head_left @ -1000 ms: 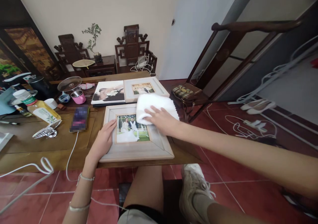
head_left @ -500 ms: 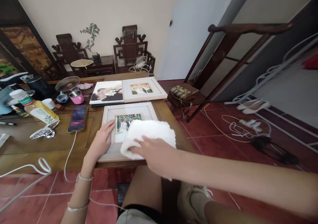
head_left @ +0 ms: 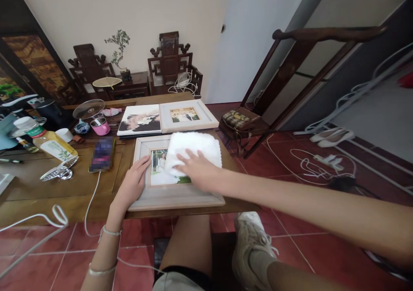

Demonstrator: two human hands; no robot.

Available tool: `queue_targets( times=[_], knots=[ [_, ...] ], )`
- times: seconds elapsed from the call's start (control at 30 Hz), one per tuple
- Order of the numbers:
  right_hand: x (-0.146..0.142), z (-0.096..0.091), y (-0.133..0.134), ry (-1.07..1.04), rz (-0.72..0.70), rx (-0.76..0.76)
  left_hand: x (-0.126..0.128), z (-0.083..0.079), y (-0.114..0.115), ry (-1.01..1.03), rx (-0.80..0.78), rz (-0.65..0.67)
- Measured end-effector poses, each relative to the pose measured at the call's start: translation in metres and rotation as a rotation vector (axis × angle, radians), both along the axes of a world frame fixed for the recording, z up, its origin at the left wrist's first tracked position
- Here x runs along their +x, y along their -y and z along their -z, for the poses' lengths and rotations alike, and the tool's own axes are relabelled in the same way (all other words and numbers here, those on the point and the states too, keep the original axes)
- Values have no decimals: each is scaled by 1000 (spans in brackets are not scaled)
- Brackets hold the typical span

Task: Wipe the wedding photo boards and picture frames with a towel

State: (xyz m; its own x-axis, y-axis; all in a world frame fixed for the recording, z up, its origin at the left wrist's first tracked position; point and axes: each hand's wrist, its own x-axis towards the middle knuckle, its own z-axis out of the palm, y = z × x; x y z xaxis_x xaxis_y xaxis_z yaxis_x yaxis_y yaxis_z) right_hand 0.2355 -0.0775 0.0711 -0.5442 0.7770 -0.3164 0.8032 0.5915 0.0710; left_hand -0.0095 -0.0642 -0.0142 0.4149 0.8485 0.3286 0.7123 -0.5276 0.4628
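A framed wedding photo (head_left: 176, 198) lies face up on the wooden table near its front edge. My left hand (head_left: 133, 183) rests on the frame's left border, its fingers stretched out over the wood. Spread across the upper right of the picture is a white fluffy cloth (head_left: 193, 144). My right hand (head_left: 198, 170) presses that cloth against the picture with its fingers fanned out; the thumb side is partly hidden. The cloth hides the right part of the photo and part of the frame's far border.
Behind stand another framed photo (head_left: 206, 114) and a photo panel (head_left: 132, 125), both lying flat. To the left are a phone (head_left: 102, 153) on a cable, a clear hair claw (head_left: 61, 170), a bottle (head_left: 53, 142) and a pink mug (head_left: 100, 127). A wooden chair (head_left: 254, 121) holds a plaid bag.
My right hand has slid the cloth away from me, up over the picture, uncovering the frame's near right corner. My left hand stays on the frame.
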Motion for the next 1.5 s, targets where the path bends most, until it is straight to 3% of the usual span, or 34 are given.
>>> queue_targets(
  times=[0.13,0.27,0.37,0.57,0.67,0.73,0.87,1.03,1.17,1.3,1.5],
  knots=[
    [-20,-28,57,-79,-82,-239,1,-1,1,4,-8,-2],
    [-28,-35,76,-131,-141,-304,1,-4,2,0,-23,-14],
    [-27,-18,58,-162,-134,-221,0,-3,2,0,-17,-2],
    [-15,24,-21,-100,-106,149,-2,1,0,8,13,21],
    [-14,29,-48,-75,-125,244,-2,1,-1,11,10,22],
    [-17,27,-50,-67,-140,233,-1,0,-1,9,4,20],
    [-28,11,-17,-74,-135,46,-1,1,0,16,-2,13],
    [-37,-30,46,-190,-229,-325,0,-1,2,26,-29,-30],
    [-38,-49,68,-237,-321,-409,0,-4,3,24,-38,-20],
    [-38,-30,50,-210,-228,-323,0,-4,2,23,-35,-18],
    [-34,13,-23,-88,-107,42,-2,2,0,45,14,2]
  ],
)
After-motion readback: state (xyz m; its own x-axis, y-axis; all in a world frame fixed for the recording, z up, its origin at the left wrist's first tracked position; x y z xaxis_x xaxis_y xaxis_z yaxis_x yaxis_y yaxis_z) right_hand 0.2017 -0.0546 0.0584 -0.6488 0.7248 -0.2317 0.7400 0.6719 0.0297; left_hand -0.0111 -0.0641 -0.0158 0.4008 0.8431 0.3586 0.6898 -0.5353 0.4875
